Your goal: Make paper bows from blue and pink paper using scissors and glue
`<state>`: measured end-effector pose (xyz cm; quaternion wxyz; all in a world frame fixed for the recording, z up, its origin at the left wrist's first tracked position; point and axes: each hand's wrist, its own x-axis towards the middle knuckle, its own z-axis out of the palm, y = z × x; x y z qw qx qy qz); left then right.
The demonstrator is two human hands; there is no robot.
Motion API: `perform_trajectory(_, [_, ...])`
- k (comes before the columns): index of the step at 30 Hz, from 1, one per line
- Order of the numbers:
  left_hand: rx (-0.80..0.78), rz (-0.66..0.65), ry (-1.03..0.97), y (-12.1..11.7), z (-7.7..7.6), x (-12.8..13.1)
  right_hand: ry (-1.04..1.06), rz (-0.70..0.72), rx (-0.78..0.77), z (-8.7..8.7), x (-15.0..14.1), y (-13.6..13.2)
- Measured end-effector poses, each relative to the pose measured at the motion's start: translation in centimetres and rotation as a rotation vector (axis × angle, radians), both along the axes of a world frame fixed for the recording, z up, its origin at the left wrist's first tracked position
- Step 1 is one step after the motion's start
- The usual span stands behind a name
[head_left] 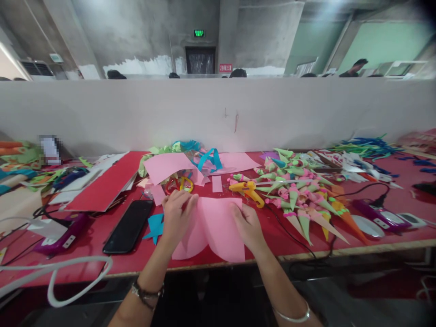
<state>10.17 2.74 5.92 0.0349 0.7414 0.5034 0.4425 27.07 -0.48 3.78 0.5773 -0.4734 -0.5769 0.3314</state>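
A pink paper sheet [214, 229] lies on the red table [293, 240] near its front edge, bowed up in the middle. My left hand [176, 213] grips its upper left corner with curled fingers. My right hand [247, 222] presses and pinches its right edge. Yellow-handled scissors [250, 190] lie just beyond my right hand. A black phone [129, 225] rests to the left of my left hand, beside a blue paper scrap [155, 226].
Several rolled paper cones [303, 195] are heaped at the right. More pink sheets [170, 165] and a red sheet [105, 186] lie behind. Purple glue guns [378, 213] [61, 236] with cables flank the spot. A grey partition [218, 113] backs the table; other people's heads show beyond.
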Motion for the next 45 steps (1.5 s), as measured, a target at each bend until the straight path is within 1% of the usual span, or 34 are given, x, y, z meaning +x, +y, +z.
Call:
perform_trajectory(3, [0.003, -0.055, -0.093, 0.1, 0.2, -0.1, 0.017, -0.021, -0.018, -0.2, 0.0, -0.1])
perform_trajectory(6, [-0.033, -0.104, -0.195, 0.1, 0.4, 0.0, 0.005, -0.042, -0.021, -0.3, 0.0, -0.1])
perform_trajectory(14, [-0.208, -0.049, -0.374, -0.4, 0.7, 0.5, -0.057, -0.098, -0.010, -0.4, -0.2, -0.1])
perform_trajectory(18, [-0.233, -0.026, -0.388, -0.7, 0.9, 0.5, -0.054, -0.082, -0.002, -0.4, -0.2, -0.2])
perform_trajectory(22, [-0.275, -0.060, -0.422, -0.7, 1.0, 0.5, -0.063, -0.091, 0.002, -0.3, -0.2, -0.3])
perform_trajectory(29, [-0.312, -0.064, -0.430, -0.3, 0.5, 0.1, -0.082, -0.096, 0.009, -0.4, -0.3, -0.1])
perform_trajectory(40, [-0.377, -0.026, -0.427, -0.5, 0.2, 0.3, -0.099, -0.094, 0.005, -0.5, -0.2, -0.2])
perform_trajectory(45, [-0.366, -0.022, -0.442, -0.4, 0.0, 0.0, -0.114, -0.091, -0.015, -0.6, -0.2, -0.2])
